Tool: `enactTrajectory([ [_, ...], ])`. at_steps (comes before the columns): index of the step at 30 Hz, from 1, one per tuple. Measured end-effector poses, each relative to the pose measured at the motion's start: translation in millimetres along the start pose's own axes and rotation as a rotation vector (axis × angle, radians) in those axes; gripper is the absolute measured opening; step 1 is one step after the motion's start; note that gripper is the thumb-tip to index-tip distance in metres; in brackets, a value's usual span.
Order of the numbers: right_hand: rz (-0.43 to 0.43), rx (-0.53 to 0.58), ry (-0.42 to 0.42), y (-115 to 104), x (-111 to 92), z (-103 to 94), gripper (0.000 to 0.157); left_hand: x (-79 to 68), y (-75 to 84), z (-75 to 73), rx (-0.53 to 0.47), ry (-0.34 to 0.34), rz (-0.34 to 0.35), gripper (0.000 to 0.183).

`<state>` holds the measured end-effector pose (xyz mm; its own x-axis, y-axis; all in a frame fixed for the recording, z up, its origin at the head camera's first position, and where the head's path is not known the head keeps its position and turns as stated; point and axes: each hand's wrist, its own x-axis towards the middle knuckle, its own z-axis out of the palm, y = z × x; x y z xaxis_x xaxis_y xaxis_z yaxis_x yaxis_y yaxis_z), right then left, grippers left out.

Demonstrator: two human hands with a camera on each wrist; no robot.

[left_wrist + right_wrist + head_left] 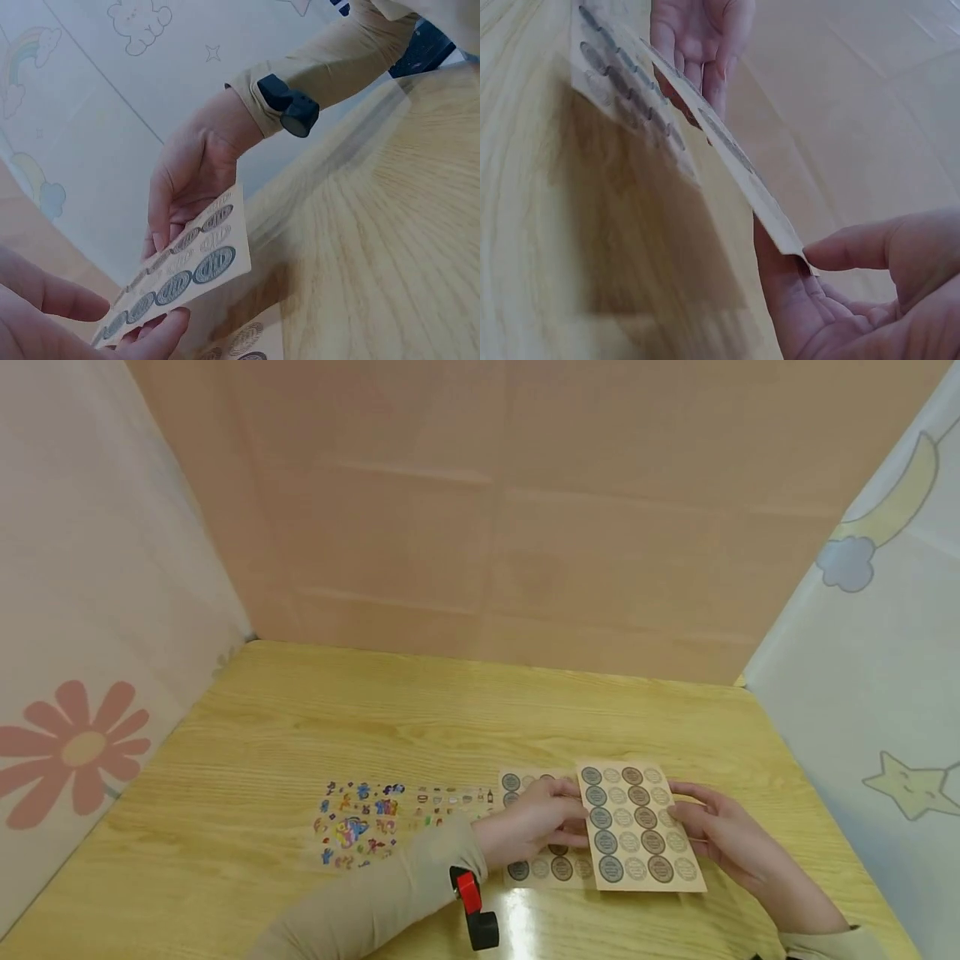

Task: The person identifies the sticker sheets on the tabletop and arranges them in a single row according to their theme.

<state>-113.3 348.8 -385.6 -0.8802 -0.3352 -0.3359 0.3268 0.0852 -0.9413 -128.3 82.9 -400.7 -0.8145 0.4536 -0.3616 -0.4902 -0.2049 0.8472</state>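
Note:
A tan sheet of round stickers in rows of dark grey, brown and pale circles is raised above the table, tilted. My right hand pinches its right edge; the right wrist view shows the thumb on one face and fingers behind the other. At the left edge is my left hand, its fingers extended. In the left wrist view one left fingertip meets the sheet's lower edge, while another finger stays apart from it. Below lies a similar sticker sheet, partly covered by the left hand and raised sheet.
Left on the wooden table lies a clear sheet of colourful cartoon stickers. Beside it are small food-like stickers, partly behind the left sleeve. A peach backdrop and patterned side panels enclose the table.

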Motion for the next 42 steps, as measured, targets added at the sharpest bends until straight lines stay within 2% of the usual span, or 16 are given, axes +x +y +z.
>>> enactTrajectory([
  [3,0.017,0.021,0.016,6,-1,-3.6,0.055,-2.8,-2.5,0.0,-0.028,-0.033,-0.022,0.033],
  [7,0.027,0.033,0.030,9,0,-5.5,0.053,-3.9,-2.9,-0.1,-0.041,-0.037,-0.037,0.035],
  [13,0.075,-0.074,0.139,7,5,-2.6,0.063,-4.3,0.1,2.8,-0.039,-0.012,-0.073,0.034],
  [17,0.106,-0.118,0.191,6,8,-2.1,0.061,-2.8,0.9,5.5,-0.040,-0.009,-0.096,0.036],
  [25,0.108,-0.100,0.195,11,9,-6.0,0.056,1.4,-1.0,9.4,-0.052,0.037,-0.091,0.034],
  [30,0.102,-0.082,0.197,8,6,-8.2,0.057,3.8,-0.7,8.2,-0.083,0.040,-0.080,0.039],
  [34,0.129,-0.095,0.208,6,3,-8.9,0.056,3.5,-1.1,7.3,-0.113,0.043,-0.080,0.044],
  [42,0.149,-0.131,0.217,6,1,-8.7,0.051,1.4,-2.2,6.7,-0.072,0.040,-0.076,0.042],
])
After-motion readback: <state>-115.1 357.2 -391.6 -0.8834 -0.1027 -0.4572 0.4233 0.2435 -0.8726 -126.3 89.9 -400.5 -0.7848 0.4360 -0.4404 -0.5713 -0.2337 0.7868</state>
